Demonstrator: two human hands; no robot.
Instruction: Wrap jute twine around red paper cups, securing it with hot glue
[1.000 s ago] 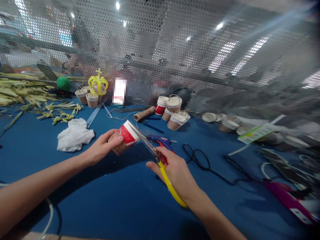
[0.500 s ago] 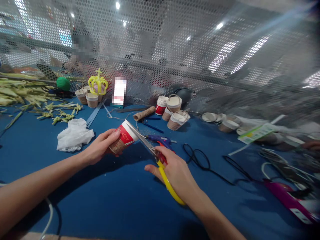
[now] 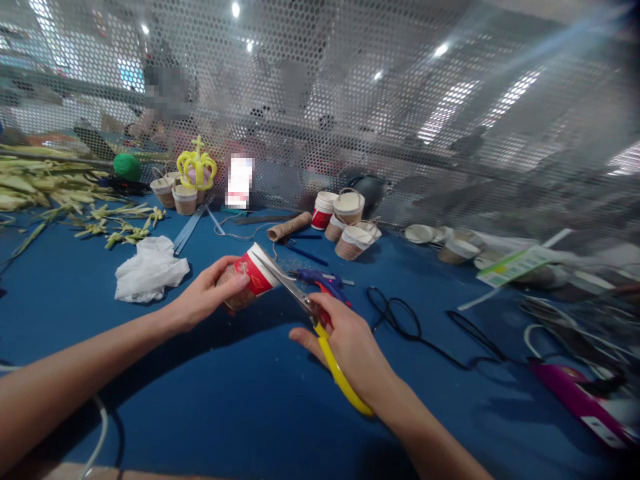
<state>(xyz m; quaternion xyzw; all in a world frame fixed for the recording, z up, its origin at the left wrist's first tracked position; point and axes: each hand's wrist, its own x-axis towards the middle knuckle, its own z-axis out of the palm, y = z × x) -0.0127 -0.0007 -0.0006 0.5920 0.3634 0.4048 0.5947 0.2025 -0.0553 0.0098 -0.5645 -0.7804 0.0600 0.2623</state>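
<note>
My left hand (image 3: 220,285) is closed around a red and white paper cup (image 3: 257,279), its lower part wrapped in brown twine. The cup is tilted, with its white rim facing up and to the right. In my right hand (image 3: 347,333) is a pair of scissors (image 3: 301,298) with yellow and red handles. Their blades are parted and lie at the cup's rim; whether they bite into the paper I cannot tell. Behind the scissors a blue glue gun (image 3: 320,277) lies on the table.
Twine-wrapped cups (image 3: 356,240) stand at the back beside a twine roll (image 3: 290,227). Crumpled white plastic (image 3: 151,270) lies left. A black cord (image 3: 400,317) and a purple power strip (image 3: 575,397) are on the right. A perforated metal screen (image 3: 300,100) bounds the table's far side.
My left hand has turned the cup slightly, so more of its red print shows and the thumb sits further right. The scissors have hardly moved.
</note>
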